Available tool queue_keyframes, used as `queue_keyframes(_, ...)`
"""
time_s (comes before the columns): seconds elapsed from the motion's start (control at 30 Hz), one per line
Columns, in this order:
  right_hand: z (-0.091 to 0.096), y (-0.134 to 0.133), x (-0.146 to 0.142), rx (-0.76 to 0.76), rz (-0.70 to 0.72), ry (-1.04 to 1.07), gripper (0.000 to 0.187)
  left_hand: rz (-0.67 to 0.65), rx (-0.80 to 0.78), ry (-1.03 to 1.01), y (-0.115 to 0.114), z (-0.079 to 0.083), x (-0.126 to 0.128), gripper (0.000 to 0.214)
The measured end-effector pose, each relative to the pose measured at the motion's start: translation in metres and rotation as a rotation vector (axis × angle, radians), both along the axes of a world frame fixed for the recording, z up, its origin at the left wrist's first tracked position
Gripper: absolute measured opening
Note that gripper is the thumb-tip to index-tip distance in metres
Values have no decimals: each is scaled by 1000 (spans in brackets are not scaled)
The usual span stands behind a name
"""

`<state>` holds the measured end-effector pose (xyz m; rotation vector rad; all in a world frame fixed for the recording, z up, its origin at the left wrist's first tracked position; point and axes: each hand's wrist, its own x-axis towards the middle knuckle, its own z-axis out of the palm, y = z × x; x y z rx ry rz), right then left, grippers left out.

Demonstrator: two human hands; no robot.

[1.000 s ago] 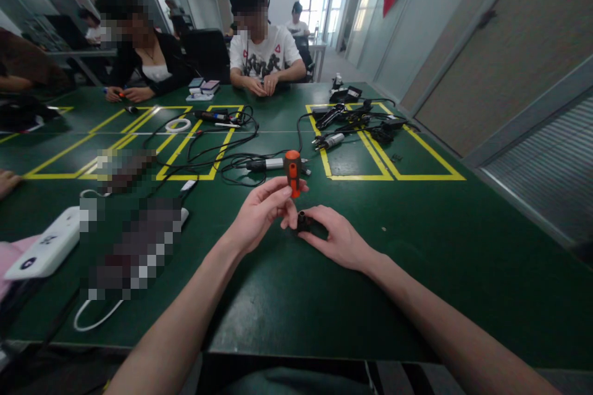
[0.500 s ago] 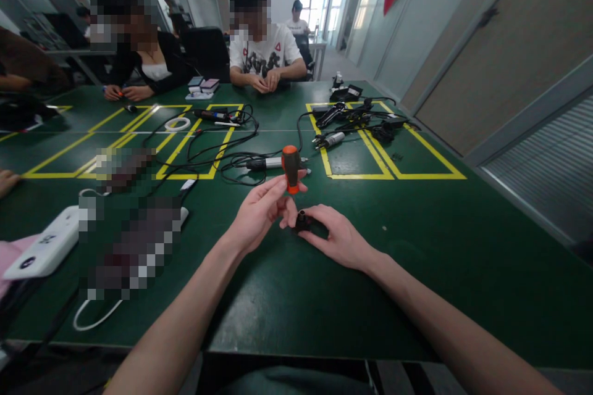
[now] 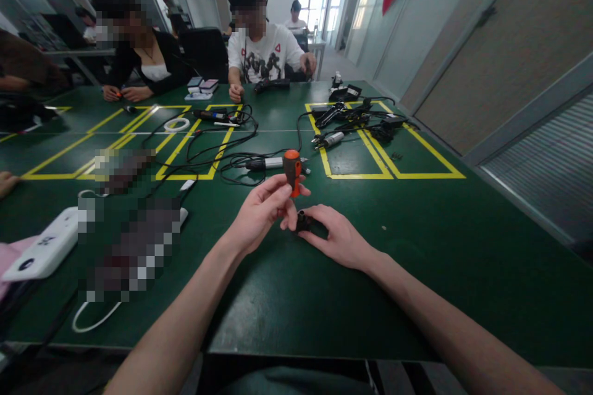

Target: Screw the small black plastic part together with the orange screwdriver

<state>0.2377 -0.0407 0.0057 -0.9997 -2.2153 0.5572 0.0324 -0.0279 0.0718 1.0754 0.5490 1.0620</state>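
Green table (image 3: 417, 302), one: spread beneath the screwdriver and both your hands.
Person in a white T-shirt (image 3: 262, 52), one: seated across the table, well beyond the screwdriver.
Heap of black cables (image 3: 370, 118), one: beyond the screwdriver and to its right.
White power strip (image 3: 46, 244), one: well to the left of the screwdriver.
Your left hand (image 3: 257, 213), one: the screwdriver stands between its thumb and forefinger, which are parted only by the handle's thickness and grip its lower part; the other fingers curl below.
Your right hand (image 3: 343, 237), one: the small dark part sits at its fingertips, thumb and forefinger bowed around a gap and pinching it.
Screwdriver (image 3: 291, 170), one: orange-and-dark handle, nearly upright; shaft not made out.
Small dark part (image 3: 302, 221), one: just below the screwdriver's handle, partly hidden by fingers.
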Motion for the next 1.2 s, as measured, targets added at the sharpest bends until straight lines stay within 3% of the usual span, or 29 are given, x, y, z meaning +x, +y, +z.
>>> queue_keyframes(0.37, 1, -1, 0, -7, -6, -3, 22, 60, -7, 10, -4, 3, 2, 38)
queue_keyframes(0.73, 2, -1, 0, -12, -2, -10, 21, 0, 31, 35, -2, 1, 0, 49)
queue_keyframes(0.97, 2, -1, 0, -8, -1, -7, 21, 10, 33, 63, -3, 3, 0, 34)
queue_keyframes(1.2, -1, 0, 0, 15, -8, 3, 18, -22, 31, 22, -3, 2, -1, 37)
